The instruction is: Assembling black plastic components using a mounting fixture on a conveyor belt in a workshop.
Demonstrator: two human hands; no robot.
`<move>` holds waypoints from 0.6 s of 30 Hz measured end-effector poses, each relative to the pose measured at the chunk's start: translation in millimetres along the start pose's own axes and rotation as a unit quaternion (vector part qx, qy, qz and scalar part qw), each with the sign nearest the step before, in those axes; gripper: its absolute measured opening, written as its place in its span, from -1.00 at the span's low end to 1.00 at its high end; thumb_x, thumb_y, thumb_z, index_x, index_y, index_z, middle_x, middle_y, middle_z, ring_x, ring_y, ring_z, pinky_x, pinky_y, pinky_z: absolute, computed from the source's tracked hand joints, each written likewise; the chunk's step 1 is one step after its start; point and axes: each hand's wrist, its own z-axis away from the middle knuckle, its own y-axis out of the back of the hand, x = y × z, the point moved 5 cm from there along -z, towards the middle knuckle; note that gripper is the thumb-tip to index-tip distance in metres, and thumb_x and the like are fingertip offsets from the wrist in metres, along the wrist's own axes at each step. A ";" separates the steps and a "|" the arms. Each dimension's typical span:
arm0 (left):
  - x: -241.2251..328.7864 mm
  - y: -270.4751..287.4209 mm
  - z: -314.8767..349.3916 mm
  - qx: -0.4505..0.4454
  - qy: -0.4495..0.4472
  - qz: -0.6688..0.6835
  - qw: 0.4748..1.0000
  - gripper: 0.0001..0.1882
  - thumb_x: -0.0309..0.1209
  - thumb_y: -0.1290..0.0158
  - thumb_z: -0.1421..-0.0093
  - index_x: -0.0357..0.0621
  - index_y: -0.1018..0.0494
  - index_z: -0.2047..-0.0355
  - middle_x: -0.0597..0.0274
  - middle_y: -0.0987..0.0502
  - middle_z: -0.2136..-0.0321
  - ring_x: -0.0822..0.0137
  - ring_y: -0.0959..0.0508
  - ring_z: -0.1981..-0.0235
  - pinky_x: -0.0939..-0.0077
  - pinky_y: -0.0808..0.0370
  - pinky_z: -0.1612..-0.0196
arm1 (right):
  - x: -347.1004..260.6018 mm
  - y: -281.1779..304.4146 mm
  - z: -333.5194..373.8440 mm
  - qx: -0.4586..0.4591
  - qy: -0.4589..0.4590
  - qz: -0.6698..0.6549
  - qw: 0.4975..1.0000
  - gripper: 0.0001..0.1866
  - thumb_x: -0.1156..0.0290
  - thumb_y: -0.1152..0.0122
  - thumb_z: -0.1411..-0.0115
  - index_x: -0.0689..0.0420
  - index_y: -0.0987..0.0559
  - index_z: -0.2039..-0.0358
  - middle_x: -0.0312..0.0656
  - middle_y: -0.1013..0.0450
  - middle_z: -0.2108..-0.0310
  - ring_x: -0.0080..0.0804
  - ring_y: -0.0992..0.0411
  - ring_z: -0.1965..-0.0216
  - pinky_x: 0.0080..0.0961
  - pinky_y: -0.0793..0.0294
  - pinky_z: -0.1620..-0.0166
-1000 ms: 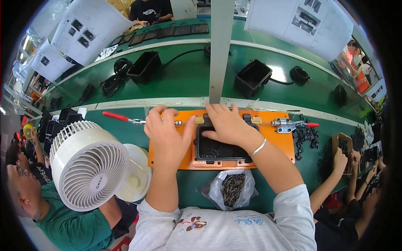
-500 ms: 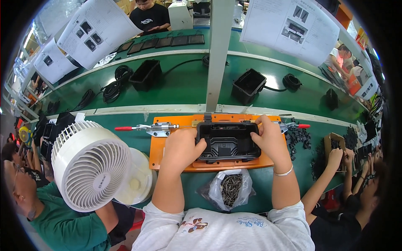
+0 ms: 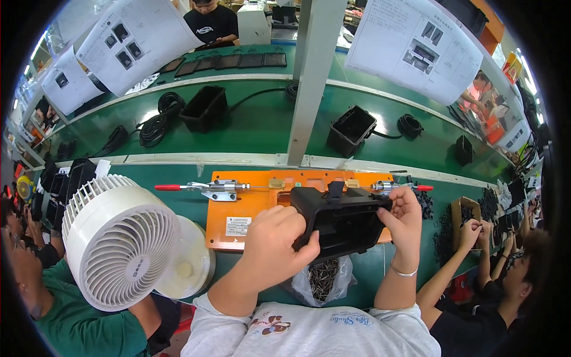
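A black plastic housing (image 3: 342,209), like an open box, is held tilted between my two hands. My left hand (image 3: 279,238) grips its left end, thumb over the lower rim and fingers behind. At its upper right corner my right hand (image 3: 402,220) pinches the rim between thumb and fingers. Behind and under it lies the orange fixture plate (image 3: 229,208), with a red-handled toggle clamp (image 3: 223,187) on the left and another clamp (image 3: 392,186) on the right. Partly covered by the housing, a clear plastic bag (image 3: 342,284) of small metal screws or pins (image 3: 322,282) lies close to me.
A white fan (image 3: 134,256) stands at my left. Small black parts (image 3: 446,235) and a cardboard box (image 3: 461,208) lie to the right, by a co-worker's hands (image 3: 473,232). Beyond a metal post (image 3: 309,89), black boxes (image 3: 351,128) with cables rest on the green conveyor (image 3: 256,125).
Both hands have lifted the black housing off the orange plate, brought it nearer and tilted it. More of the plate and its label now shows.
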 end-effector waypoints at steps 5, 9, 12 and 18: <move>12.9 4.8 3.0 0.003 -0.035 0.050 0.998 -0.71 -0.49 -0.22 0.17 -0.18 -0.25 0.69 0.15 -0.29 0.67 0.12 -0.35 0.62 0.30 -0.22 0.56 | -21.3 4.4 4.7 0.015 0.042 -0.062 0.997 -0.70 0.81 -0.09 0.00 0.18 -0.37 0.28 -0.33 -0.39 0.35 -0.69 -0.36 0.32 -0.77 -0.35 0.24; 12.2 7.6 3.1 0.020 -0.049 0.041 0.998 -0.70 -0.50 -0.24 0.18 -0.17 -0.26 0.69 0.17 -0.30 0.66 0.14 -0.33 0.63 0.32 -0.20 0.56 | -17.5 -1.5 2.2 -0.006 0.040 -0.081 0.996 -0.70 0.81 -0.08 0.00 0.17 -0.36 0.28 -0.34 -0.38 0.35 -0.70 -0.36 0.31 -0.77 -0.34 0.22; 9.1 5.7 0.5 0.014 -0.049 0.037 0.998 -0.70 -0.46 -0.28 0.16 -0.16 -0.29 0.66 0.19 -0.32 0.66 0.15 -0.34 0.63 0.33 -0.21 0.53 | -13.5 -0.1 0.1 0.009 0.040 -0.088 0.995 -0.70 0.80 -0.06 -0.01 0.17 -0.35 0.28 -0.35 -0.37 0.36 -0.70 -0.33 0.33 -0.77 -0.32 0.24; 5.4 10.9 2.6 -0.007 -0.023 0.087 0.996 -0.72 -0.38 -0.34 0.13 -0.15 -0.45 0.49 0.23 -0.45 0.59 0.19 -0.44 0.56 0.39 -0.26 0.44 | 17.4 89.1 -62.2 0.168 -0.007 -0.004 0.986 -0.86 0.61 -0.05 -0.06 0.15 -0.38 0.34 -0.38 -0.34 0.43 -0.68 -0.28 0.41 -0.73 -0.29 0.29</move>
